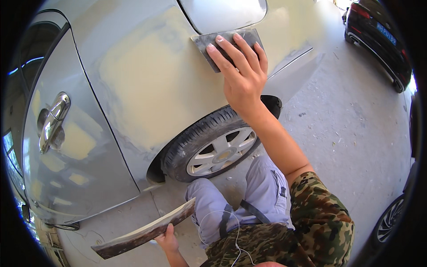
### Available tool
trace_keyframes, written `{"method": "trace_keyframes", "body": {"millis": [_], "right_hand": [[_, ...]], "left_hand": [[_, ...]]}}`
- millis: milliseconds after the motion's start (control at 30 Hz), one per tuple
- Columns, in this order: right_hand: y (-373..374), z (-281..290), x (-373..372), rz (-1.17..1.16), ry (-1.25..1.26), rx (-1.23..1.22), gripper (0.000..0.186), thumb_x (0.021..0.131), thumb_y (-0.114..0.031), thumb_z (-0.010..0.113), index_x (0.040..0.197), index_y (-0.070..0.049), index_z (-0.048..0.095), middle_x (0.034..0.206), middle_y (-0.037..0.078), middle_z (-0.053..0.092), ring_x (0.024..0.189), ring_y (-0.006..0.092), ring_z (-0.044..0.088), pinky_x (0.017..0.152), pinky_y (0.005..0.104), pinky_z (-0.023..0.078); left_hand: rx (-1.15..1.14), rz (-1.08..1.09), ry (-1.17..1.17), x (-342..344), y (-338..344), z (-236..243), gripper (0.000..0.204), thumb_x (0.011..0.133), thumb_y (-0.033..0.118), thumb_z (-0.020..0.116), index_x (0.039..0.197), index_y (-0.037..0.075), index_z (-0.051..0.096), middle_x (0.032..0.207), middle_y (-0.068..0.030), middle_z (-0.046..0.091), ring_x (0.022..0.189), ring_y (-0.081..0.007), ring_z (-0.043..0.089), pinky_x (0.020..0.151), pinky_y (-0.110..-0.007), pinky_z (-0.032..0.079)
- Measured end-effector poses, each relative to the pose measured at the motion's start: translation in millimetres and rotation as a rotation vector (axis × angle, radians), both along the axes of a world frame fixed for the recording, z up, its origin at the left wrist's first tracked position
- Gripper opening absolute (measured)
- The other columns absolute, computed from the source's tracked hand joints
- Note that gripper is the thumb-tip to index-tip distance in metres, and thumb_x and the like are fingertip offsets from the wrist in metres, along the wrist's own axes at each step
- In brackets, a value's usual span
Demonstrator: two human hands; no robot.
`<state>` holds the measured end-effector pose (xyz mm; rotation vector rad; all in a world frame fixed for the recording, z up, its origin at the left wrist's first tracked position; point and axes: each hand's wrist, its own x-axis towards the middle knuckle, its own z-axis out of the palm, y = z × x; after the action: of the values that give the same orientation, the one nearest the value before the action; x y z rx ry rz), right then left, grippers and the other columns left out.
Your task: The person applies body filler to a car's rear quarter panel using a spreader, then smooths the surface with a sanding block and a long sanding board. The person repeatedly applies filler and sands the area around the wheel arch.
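Observation:
Up by the fuel flap (224, 13), my right hand (244, 78) grips a dark grey, flat putty spreader (213, 60). Its fingers lie spread over the face, the thumb is hidden, and the spreader's far edge is at the car's rear panel. A wide patch of cream filler (142, 84) covers that panel above the wheel arch. Low down, my left hand (168, 240) is closed on the edge of a long, dark putty board (144, 236), which is tilted and has a cream-coloured upper side.
The car's rear wheel (215, 151) is just ahead of my knees. To the left, a door with a chrome handle (55, 120) carries smaller filler patches. A black car (378, 35) stands at the far right, and another wheel (391, 220) shows at lower right. A thin white cable (237, 236) hangs over my lap.

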<state>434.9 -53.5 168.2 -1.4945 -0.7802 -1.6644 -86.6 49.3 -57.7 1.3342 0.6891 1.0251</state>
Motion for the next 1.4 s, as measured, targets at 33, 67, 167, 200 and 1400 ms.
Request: {"method": "trace_keyframes", "body": {"millis": [33,67,167,200,1400], "right_hand": [[1,-2,0,0.003,0.001,-0.007,0.034,0.089,-0.016,0.076,0.119,-0.027,0.086,0.129,-0.004,0.079,0.125,0.025,0.071,0.118,0.0492,0.041],[3,-4,1,0.006,0.012,-0.021,0.034,0.089,-0.017,0.076,0.119,-0.027,0.086,0.129,-0.004,0.079,0.125,0.025,0.071,0.117,0.0492,0.041],[4,-12,2,0.03,-0.009,-0.044,0.033,0.088,-0.018,0.077,0.118,-0.028,0.086,0.129,-0.004,0.079,0.125,0.0247,0.071,0.118,0.0495,0.041],[4,-15,2,0.035,-0.009,-0.054,0.033,0.088,-0.019,0.078,0.118,-0.029,0.086,0.129,-0.004,0.079,0.126,0.0246,0.071,0.118,0.0495,0.041],[-58,-172,21,0.111,0.061,-0.423,0.028,0.094,-0.023,0.076,0.12,-0.029,0.084,0.137,-0.005,0.078,0.137,0.024,0.067,0.125,0.0532,0.041]], "left_hand": [[0.03,0.027,0.022,2,-1,0,0.059,0.092,0.001,0.083,0.146,-0.002,0.059,0.139,-0.012,0.07,0.129,-0.0268,0.067,0.12,-0.046,0.047],[0.048,0.038,0.011,5,-2,-2,0.06,0.092,0.001,0.084,0.147,-0.002,0.059,0.138,-0.012,0.07,0.128,-0.0268,0.067,0.119,-0.046,0.047],[0.079,0.035,0.007,7,-2,-4,0.06,0.093,0.002,0.085,0.147,-0.001,0.058,0.137,-0.012,0.071,0.127,-0.0266,0.068,0.118,-0.045,0.049],[0.058,0.032,-0.019,7,-1,-6,0.06,0.093,0.002,0.085,0.147,0.0,0.058,0.137,-0.0121,0.071,0.126,-0.0265,0.068,0.117,-0.045,0.049],[0.006,-0.06,0.012,49,7,-14,0.065,0.09,0.004,0.088,0.148,0.001,0.057,0.137,-0.0114,0.07,0.126,-0.0266,0.067,0.117,-0.045,0.049]]}}
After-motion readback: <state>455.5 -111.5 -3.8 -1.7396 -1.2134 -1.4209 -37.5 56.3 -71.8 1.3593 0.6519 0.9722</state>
